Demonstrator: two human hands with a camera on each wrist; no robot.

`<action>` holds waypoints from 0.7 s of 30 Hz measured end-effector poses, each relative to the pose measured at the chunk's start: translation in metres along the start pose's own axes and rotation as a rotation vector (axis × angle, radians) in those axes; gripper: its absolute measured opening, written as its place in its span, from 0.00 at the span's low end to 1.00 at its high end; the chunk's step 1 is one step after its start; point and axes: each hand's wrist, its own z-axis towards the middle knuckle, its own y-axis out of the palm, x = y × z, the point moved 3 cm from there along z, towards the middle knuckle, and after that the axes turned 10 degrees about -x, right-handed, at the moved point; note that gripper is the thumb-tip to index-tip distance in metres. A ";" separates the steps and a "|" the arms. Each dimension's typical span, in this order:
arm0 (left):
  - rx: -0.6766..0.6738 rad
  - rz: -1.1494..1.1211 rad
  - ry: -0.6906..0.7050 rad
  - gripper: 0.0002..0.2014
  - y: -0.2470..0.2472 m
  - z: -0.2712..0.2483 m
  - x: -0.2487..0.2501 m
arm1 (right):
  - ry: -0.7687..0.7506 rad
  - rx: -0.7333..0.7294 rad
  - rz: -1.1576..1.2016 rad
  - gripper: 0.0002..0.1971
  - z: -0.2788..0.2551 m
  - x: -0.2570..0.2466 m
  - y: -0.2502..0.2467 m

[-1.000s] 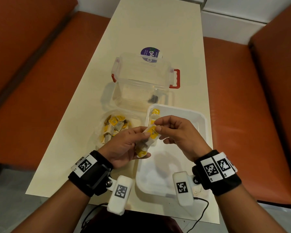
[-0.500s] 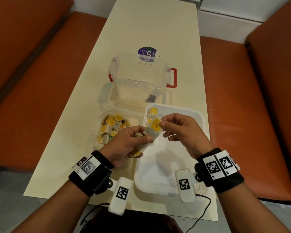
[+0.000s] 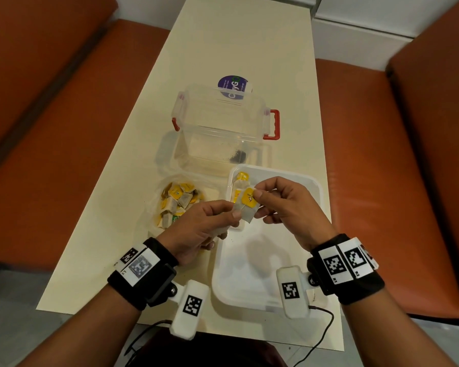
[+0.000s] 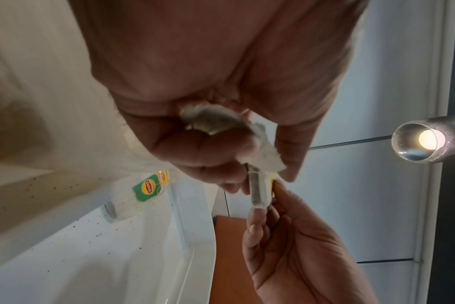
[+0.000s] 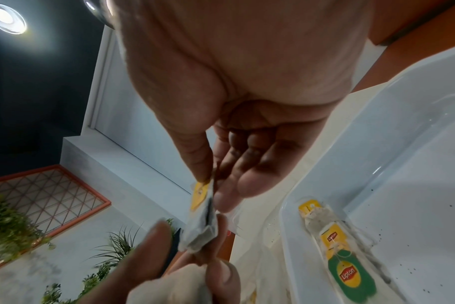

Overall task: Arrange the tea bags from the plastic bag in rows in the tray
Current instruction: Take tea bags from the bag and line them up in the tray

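Both hands meet over the far left part of the white tray [image 3: 272,292]: the right hand [image 3: 289,205] pinches a yellow-tagged tea bag [image 3: 247,205] between thumb and forefinger, while the left hand [image 3: 199,229] pinches its lower edge and curls round more bags. Two placed tea bags [image 5: 338,253] lie along the tray's far left edge. Left of the tray, the plastic bag [image 3: 179,203] of tea bags rests on the desk [image 3: 239,46], with a clear box [image 3: 223,128] beyond.

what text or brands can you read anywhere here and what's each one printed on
"Lipton": green tag of a tea bag lying in the white tray.
"Lipton": yellow tag just beyond it in the tray.
Purple round sticker behind the clear box: large letters partly hidden, small print unreadable.
Yellow tag pinched by the right hand: print too blurred.
Wristband squares: coded markers, labels too small.
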 end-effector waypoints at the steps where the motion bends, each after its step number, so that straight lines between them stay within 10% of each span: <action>1: 0.028 0.012 -0.002 0.16 0.000 0.001 -0.001 | 0.003 -0.006 0.000 0.03 0.000 0.000 0.000; 15: 0.194 0.004 -0.015 0.08 -0.015 -0.001 -0.005 | 0.070 0.069 -0.067 0.05 0.015 0.021 -0.012; 21: 0.191 -0.097 -0.046 0.10 -0.023 -0.007 -0.006 | 0.250 -0.115 -0.513 0.03 0.035 0.055 -0.004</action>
